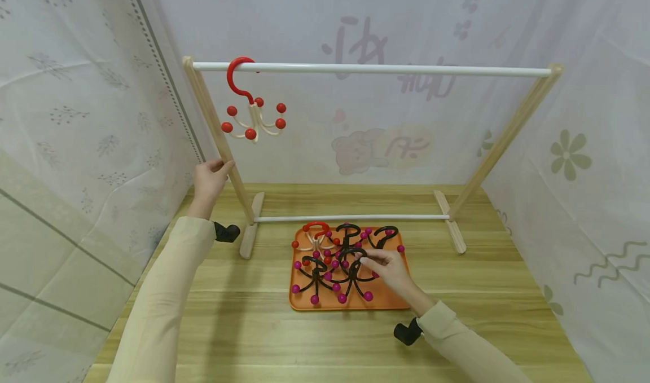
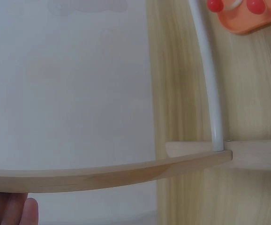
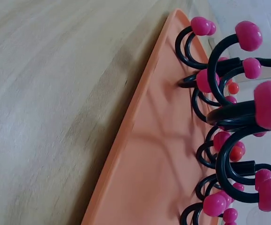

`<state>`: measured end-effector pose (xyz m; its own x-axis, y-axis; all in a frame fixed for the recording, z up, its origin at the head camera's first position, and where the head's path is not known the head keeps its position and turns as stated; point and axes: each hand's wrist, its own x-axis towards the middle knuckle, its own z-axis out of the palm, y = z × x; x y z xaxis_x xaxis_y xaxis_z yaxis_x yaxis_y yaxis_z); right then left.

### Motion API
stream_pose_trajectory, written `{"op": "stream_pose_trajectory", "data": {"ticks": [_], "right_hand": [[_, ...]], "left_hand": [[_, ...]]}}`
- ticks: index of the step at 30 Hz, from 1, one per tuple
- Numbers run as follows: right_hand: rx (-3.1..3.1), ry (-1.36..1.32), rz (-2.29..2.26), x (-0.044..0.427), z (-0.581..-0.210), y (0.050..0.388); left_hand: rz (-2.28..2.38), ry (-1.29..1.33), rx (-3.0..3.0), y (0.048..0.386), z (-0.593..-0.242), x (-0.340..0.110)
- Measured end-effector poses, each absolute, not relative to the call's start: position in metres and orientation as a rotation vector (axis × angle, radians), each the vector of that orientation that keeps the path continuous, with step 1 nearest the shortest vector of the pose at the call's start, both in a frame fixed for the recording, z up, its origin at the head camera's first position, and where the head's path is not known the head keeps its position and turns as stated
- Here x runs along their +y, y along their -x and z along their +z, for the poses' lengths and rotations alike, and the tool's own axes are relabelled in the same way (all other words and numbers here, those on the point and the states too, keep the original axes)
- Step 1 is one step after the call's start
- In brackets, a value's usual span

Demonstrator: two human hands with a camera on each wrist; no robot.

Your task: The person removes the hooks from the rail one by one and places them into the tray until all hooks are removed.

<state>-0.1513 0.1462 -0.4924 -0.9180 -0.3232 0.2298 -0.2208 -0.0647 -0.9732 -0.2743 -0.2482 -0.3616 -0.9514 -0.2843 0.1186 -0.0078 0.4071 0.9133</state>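
Observation:
My left hand (image 1: 209,181) holds the left wooden post (image 1: 237,188) of a hanging rack between thumb and fingers. In the left wrist view, fingertips (image 2: 13,210) lie against that post. Over the orange tray (image 1: 393,298), my right hand (image 1: 387,269) pinches the hook of a black claw-shaped hanger (image 1: 353,276) with pink ball tips. Several similar black hangers, one of them at the front left (image 1: 317,276), and a red-hooked hanger (image 1: 316,230) lie in the tray. The right wrist view shows black prongs (image 3: 234,115) close up, but no fingers.
A white top bar (image 1: 381,70) carries a red-hooked hanger (image 1: 254,112) near its left end. The rack's right post (image 1: 503,137) and white lower bar (image 1: 350,218) stand behind the tray on a wooden table (image 1: 284,343). Printed curtains (image 1: 599,163) surround it.

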Motion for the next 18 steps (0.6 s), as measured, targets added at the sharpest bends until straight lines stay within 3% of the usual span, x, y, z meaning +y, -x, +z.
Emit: {"op": "stream_pose_trajectory", "data": {"ticks": [18], "right_hand": [[2.11, 0.68, -2.278, 0.159, -0.512, 0.17]], "left_hand": [[-1.524, -0.274, -2.454, 0.279, -0.362, -0.25]]}}
